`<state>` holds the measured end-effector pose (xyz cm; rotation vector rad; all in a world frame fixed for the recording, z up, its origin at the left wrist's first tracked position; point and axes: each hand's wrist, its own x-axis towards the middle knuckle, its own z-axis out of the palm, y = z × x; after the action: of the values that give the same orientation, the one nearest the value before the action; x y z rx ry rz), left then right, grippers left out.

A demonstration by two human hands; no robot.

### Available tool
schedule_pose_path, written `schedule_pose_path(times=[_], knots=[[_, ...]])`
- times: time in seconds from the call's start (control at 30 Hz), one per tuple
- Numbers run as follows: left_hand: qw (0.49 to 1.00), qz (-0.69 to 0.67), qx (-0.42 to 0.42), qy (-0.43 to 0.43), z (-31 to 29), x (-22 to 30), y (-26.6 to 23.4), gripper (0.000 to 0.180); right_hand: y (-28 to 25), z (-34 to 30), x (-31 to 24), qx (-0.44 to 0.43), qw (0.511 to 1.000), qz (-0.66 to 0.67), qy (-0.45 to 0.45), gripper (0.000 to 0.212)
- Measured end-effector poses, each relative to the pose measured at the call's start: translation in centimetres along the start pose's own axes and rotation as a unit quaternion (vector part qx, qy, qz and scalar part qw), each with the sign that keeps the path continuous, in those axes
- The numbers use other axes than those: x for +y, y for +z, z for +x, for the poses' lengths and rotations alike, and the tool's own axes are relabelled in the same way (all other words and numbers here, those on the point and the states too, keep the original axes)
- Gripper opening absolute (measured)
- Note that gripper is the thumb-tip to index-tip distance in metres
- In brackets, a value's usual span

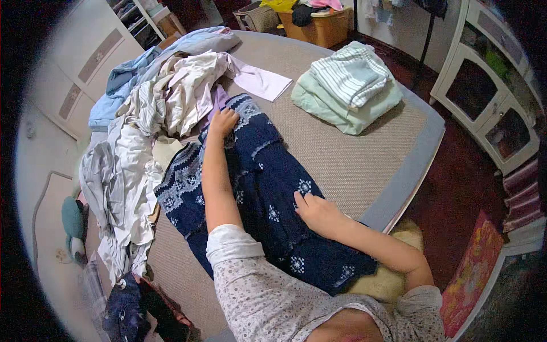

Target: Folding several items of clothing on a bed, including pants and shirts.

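Note:
A navy blue garment [268,188] with white patterned trim lies spread on a woven beige mat [353,159]. My left hand [222,122] reaches far forward and rests on the garment's upper end, fingers bent on the cloth beside a lilac piece. My right hand [316,214] lies flat on the garment's middle, pressing it down. Neither hand lifts anything off the mat.
A heap of unfolded light clothes [154,114] lies to the left. A folded stack of pale green and striped laundry [347,85] sits at the back right. A tan laundry basket [319,23] stands behind, a white cabinet [490,97] to the right.

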<state>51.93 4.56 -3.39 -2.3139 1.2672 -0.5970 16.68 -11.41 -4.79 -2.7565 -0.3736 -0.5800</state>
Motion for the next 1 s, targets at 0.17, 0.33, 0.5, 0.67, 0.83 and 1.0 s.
schedule_pose_path(times=[0.17, 0.33, 0.5, 0.67, 0.83, 1.0], knots=[[0.978, -0.003, -0.163, -0.130, 4.6, 1.7, -9.2, 0.017, -3.5, 2.5, 1.5, -0.150, 0.964, 0.196, -0.095, 0.028], [0.980, -0.155, -0.033, -0.119, 7.4, 10.0, -8.8, 0.047, 0.4, 5.6, 2.4, 0.055, 0.994, 0.029, -0.085, 0.049], [0.939, -0.258, -0.078, -0.213, 4.0, 7.1, 2.1, 0.059, 2.7, 2.9, 1.0, -0.059, 0.996, 0.061, -0.024, 0.055], [0.894, -0.385, -0.008, -0.231, 6.4, 5.8, 1.6, 0.057, -1.1, -2.7, 1.2, -0.055, 0.998, 0.038, 0.009, 0.053], [0.908, -0.362, 0.086, -0.193, 6.0, 4.7, 3.8, 0.046, -5.1, -8.1, -0.8, -0.112, 0.992, 0.020, 0.050, 0.048], [0.884, -0.333, 0.303, -0.126, 1.7, 1.4, -4.4, 0.021, -10.4, -10.8, 0.0, -0.134, 0.988, 0.066, -0.028, 0.047]])
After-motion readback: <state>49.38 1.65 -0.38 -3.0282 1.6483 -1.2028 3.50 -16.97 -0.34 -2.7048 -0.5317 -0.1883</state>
